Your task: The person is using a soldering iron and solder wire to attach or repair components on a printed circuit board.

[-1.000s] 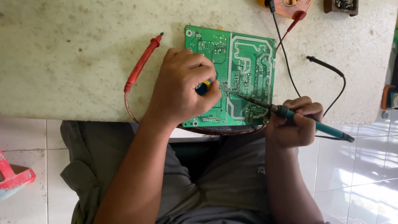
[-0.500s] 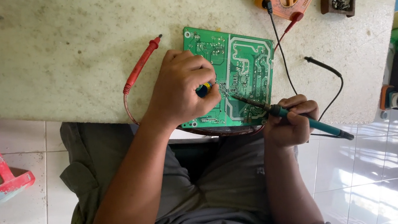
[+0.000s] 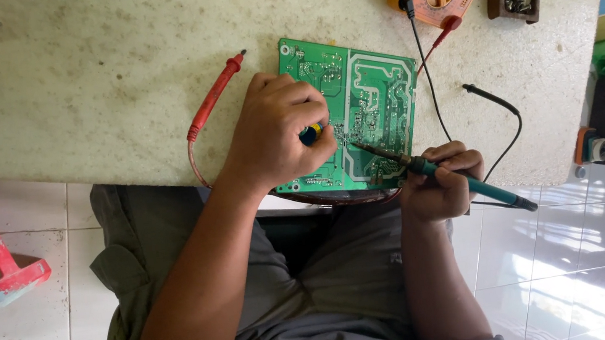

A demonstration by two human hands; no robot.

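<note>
Gripping a soldering iron (image 3: 441, 173), right hand (image 3: 439, 188); left hand (image 3: 276, 139) pinching a blue-yellow tool (image 3: 311, 133) on green circuit board (image 3: 372, 108).

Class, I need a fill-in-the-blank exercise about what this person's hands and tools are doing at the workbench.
1. The right hand holds a soldering iron whose handle is ____ in colour.
2. Its tip touches the ____ circuit board.
3. The left hand rests on the ____.
4. The red probe lies ____ of the board in the picture.

Missing words: teal; green; board; left
</note>
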